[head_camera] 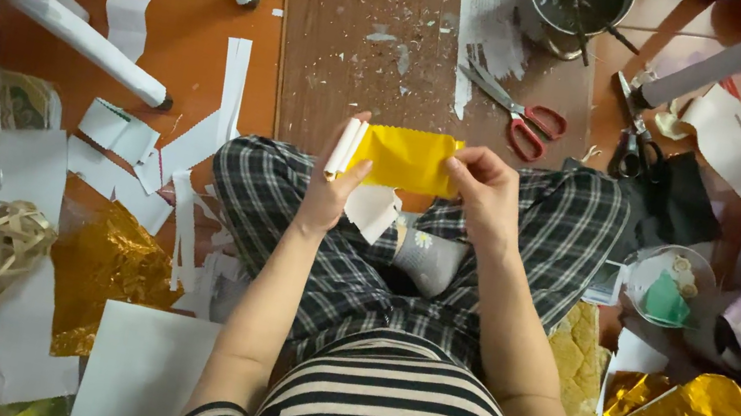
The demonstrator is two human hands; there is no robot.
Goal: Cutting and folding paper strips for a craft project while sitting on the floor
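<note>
Overhead, the left hand (329, 193) pinches two thin white paper sticks (345, 147) against one end of a yellow crinkle-edged paper strip (407, 159), held above the lap, while the right hand's (486, 196) fingers (461, 165) grip the other end, red-handled scissors (520, 118) lying beyond.

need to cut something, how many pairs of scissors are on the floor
2: red-handled scissors on the brown board below the metal pot, black-handled scissors just right of them. Paper scraps could hide more.

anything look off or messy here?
Yes, the floor is messy. Small paper flecks are scattered over the brown board, and cut white strips lie loose left of the knees. The yellow paper held between the left hand and right hand looks intact.
</note>
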